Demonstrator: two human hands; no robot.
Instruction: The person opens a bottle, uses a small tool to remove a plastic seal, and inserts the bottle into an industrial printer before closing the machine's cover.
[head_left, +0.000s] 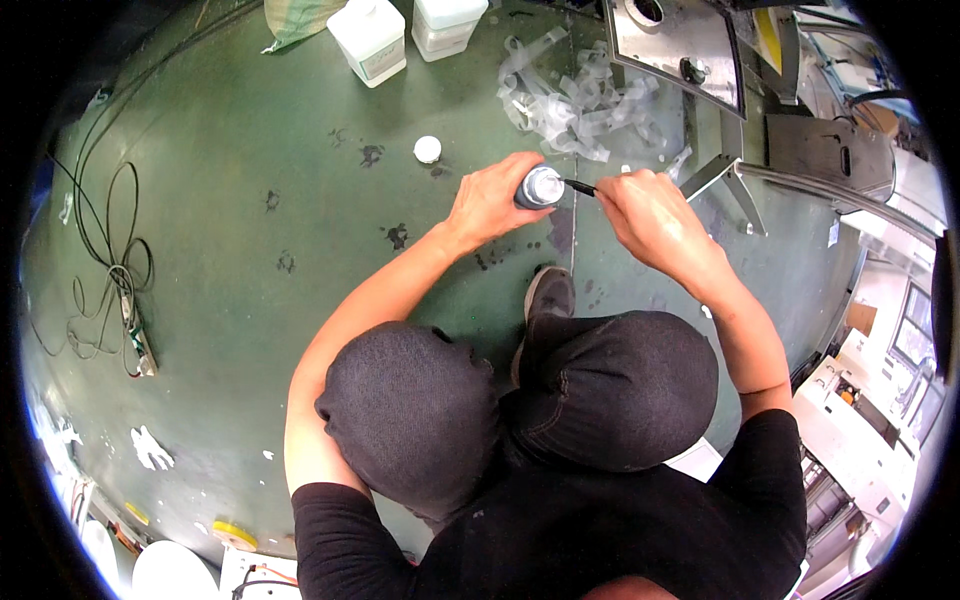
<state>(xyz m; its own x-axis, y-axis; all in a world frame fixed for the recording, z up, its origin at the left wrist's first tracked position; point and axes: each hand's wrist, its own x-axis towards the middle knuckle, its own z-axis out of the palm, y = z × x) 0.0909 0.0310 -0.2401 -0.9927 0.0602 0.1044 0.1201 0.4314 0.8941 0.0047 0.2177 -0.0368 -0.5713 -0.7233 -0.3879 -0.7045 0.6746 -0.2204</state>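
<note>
My left hand [490, 203] is wrapped round a small dark bottle [530, 194] with a whitish top or mouth facing up. In my right hand [652, 215] I grip a thin black tool [581, 187], perhaps a pen or a knife, by its far end. Its tip points left and meets the bottle's top; whether it touches or enters is too small to tell. A round white cap [427, 150] lies on the green floor [230, 330], left of the bottle and a little farther away.
Two white jugs [370, 45] stand at the far side. Crumpled clear plastic strips [585, 95] lie beyond my right hand, near a metal stand [720, 175]. Black cables [118, 265] with a power strip [138, 340] and a white glove [150, 448] are at left.
</note>
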